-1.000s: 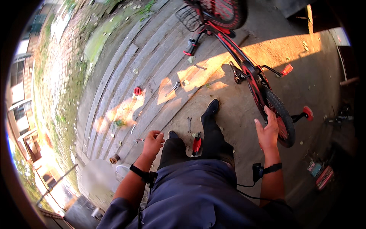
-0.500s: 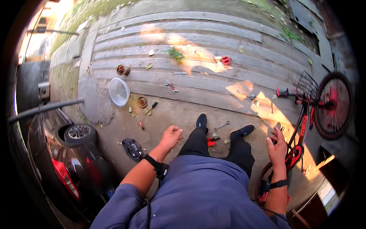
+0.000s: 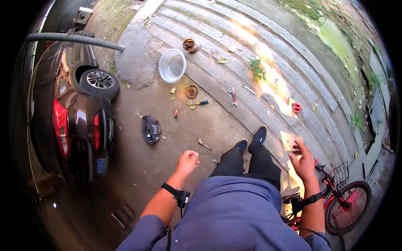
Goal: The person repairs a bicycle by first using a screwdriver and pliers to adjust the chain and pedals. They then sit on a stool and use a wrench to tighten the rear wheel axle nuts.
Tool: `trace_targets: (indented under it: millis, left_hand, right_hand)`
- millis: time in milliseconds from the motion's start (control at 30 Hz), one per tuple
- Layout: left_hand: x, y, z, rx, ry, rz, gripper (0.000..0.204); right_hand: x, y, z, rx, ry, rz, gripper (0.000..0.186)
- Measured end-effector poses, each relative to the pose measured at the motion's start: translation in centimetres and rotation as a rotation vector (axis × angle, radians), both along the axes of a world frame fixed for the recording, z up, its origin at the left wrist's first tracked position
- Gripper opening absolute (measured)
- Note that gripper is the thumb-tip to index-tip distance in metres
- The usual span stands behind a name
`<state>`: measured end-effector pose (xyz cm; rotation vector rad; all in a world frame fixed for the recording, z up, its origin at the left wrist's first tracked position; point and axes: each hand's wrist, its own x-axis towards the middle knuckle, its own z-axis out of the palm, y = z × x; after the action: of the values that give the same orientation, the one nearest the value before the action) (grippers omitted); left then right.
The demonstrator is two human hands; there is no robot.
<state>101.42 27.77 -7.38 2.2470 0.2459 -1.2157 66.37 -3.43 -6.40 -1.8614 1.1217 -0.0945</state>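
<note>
My left hand (image 3: 187,163) is raised with its fingers curled together against the thumb; a pale spot shows at the fingertips, too small to name. Beyond it a small wrench (image 3: 204,144) lies on the ground. My right hand (image 3: 302,159) hangs in the air, fingers apart and holding nothing, nearest to the red and black bicycle (image 3: 331,192). Farther off lie a wrench with a red part (image 3: 233,97), a silver wrench (image 3: 250,90), a screwdriver (image 3: 202,102) and a small red-tipped tool (image 3: 176,112). A red bicycle pedal (image 3: 296,108) rests on the boards.
A clear plastic basin (image 3: 172,65) stands near a rusty can (image 3: 189,46) and a round rusty piece (image 3: 191,91). A dark bag (image 3: 151,130) lies left of my hands. A dark car (image 3: 77,121) fills the left side, below a grey pole (image 3: 75,38).
My body has turned left and my feet have shifted. The car and tools now lie farther right in view, and the bicycle lower. Both hands keep about the same pose.
</note>
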Motion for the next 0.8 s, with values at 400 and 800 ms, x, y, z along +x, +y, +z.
trace_targets:
  millis: [400, 800]
  left_hand:
    - [15.3, 3.4, -1.9, 0.051, -0.195, 0.193, 0.017]
    - [47.1, 2.8, -9.5, 0.015, -0.205, -0.132, 0.019]
  right_hand:
    - [15.3, -4.7, -3.5, 0.062, 0.017, 0.049, 0.057]
    - [35.9, 4.8, -5.3, 0.21, 0.168, -0.215, 0.055]
